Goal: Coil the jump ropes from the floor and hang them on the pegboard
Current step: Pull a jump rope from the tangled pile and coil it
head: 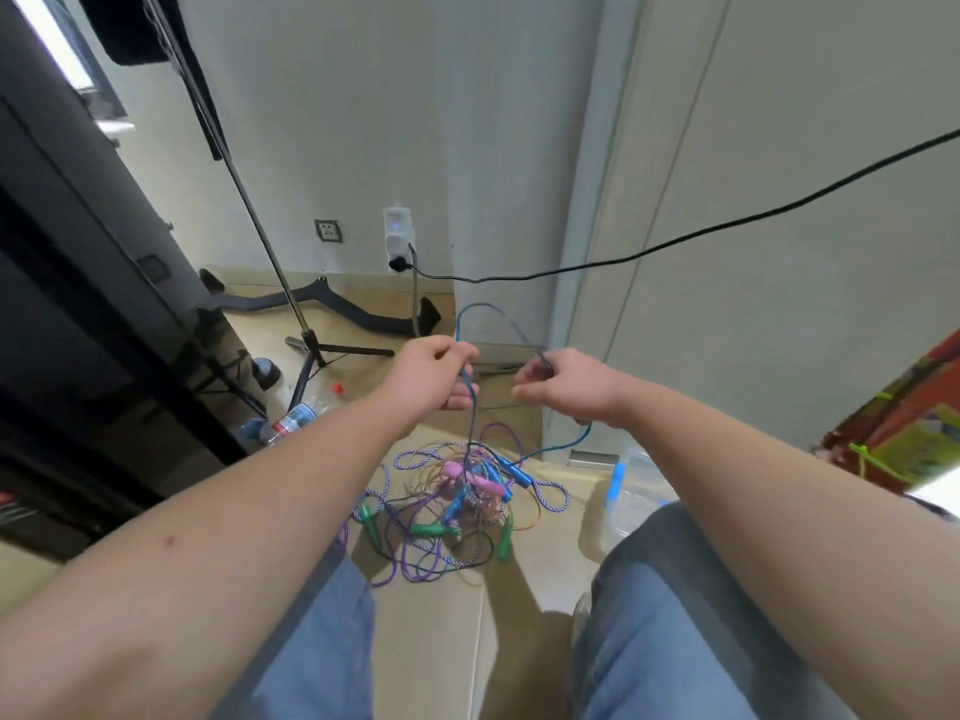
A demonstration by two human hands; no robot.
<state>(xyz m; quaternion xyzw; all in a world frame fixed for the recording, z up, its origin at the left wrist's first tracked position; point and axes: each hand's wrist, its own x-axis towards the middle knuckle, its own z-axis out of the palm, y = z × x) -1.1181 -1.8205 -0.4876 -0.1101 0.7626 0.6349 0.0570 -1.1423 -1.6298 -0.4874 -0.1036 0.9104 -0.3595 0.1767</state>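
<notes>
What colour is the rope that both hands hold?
Blue. The rope arches between the left hand and the right hand, in the head view.

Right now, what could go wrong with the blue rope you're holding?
1. The blue rope runs from the left hand and right hand down into the tangled pile. Pulling up may tighten knots or drag other ropes along.
2. A black cable hangs across beyond the hands. A swung loop could snag it.
</notes>
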